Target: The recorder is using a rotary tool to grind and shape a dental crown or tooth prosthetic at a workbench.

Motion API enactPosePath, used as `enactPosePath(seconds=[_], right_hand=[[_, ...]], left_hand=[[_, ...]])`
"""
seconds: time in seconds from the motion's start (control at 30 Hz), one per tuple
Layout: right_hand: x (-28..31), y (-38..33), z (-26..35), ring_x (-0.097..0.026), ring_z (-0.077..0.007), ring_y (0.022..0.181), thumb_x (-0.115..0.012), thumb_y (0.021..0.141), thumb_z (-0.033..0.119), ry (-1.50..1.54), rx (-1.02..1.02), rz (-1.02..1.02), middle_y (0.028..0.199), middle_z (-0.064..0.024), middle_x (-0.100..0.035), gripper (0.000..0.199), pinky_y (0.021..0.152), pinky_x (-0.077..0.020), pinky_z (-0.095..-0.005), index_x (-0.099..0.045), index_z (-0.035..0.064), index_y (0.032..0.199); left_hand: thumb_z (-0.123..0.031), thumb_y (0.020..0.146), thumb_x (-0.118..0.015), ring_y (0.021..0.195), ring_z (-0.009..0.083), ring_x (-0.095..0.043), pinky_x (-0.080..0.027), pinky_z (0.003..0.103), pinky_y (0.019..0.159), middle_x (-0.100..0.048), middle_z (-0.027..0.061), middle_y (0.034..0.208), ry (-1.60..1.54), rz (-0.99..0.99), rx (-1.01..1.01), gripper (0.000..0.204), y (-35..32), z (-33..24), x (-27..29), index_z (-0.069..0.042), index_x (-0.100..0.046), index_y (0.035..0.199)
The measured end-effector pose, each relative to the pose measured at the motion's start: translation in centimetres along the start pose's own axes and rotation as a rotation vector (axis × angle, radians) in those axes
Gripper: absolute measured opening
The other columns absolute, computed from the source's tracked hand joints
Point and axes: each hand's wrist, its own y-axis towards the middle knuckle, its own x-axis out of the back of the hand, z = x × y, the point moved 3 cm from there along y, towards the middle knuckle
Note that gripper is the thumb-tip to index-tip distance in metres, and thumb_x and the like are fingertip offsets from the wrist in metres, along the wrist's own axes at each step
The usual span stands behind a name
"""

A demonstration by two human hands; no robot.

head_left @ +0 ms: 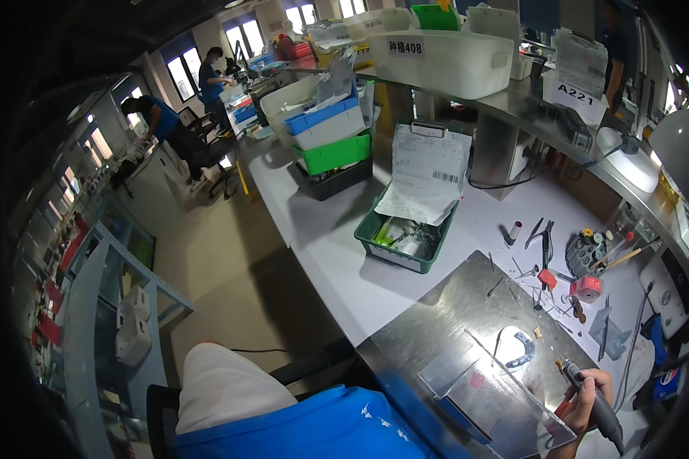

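Step in hand, as I judged it: powered handpiece work at the metal plate (pixel 429 321), with the tool poised or between passes. The brass-coloured tip (pixel 562 364) stood apart from the grey arch-shaped piece (pixel 525 353), which lay over a bright white round patch (pixel 507 336) on that plate. A small cream-coloured bit (pixel 537 333) sat just beside it.

The next move, I thought, called for a firm, steady hold on whatever was to be worked, and a clear line for the tip.

Your right hand (pixel 587 394): closed, fingers and thumb wrapped about the dark handpiece (pixel 606 422), tip pointing up and leftward, cord end low. The clear panel (pixel 482 402) stood beside your wrist and partly overlapped the view of it. Your left hand was out of view; could not tell what it held.

Beyond the plate: pliers (pixel 546 243), and a green tray (pixel 394 258) farther left.
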Motion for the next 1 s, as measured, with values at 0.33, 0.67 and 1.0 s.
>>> enactPosePath(seconds=[0.33,0.67,1.0], right_hand=[[3.6,1.7,-2.9,-0.057,-0.0227,0.081,-0.073,0.087,0.031,0.051,-0.155,0.282,0.106,-0.0148,-0.062,0.044,0.071,-0.0496,-0.0327,-0.061,-0.0014,0.115],[4.1,2.2,-2.0,-0.053,-0.0122,0.064,-0.057,0.092,0.024,-0.21,0.136,0.247,0.084,-0.0075,-0.056,0.027,0.057,-0.0384,-0.0214,-0.06,-0.0019,0.1],[4.2,15.9,-8.3,-0.053,-0.0123,0.066,-0.058,0.091,0.02,-0.326,0.614,0.392,0.082,-0.0067,-0.056,0.024,0.063,-0.0425,-0.0236,-0.059,-0.0019,0.099]], left_hand=[[-0.018,0.079,-0.056,0.076,0.0334,-0.066,-0.052,0.047,0.07,-0.07,0.0217,0.086,0.133,0.043,0.007,0.028,1.6,0.1,3.5,0.005,-0.07,0.086],[-0.018,0.079,-0.056,0.077,0.0338,-0.066,-0.052,0.047,0.071,-0.07,0.0224,0.086,0.184,-0.003,0.068,0.028,2.1,-0.4,4.4,0.005,-0.07,0.085],[-0.042,0.097,-0.051,0.064,0.0205,-0.07,-0.055,0.036,0.064,-0.072,0.0077,0.07,-0.128,-0.418,0.252,0.049,-11.2,-15.6,21.6,-0.005,-0.076,0.076]])
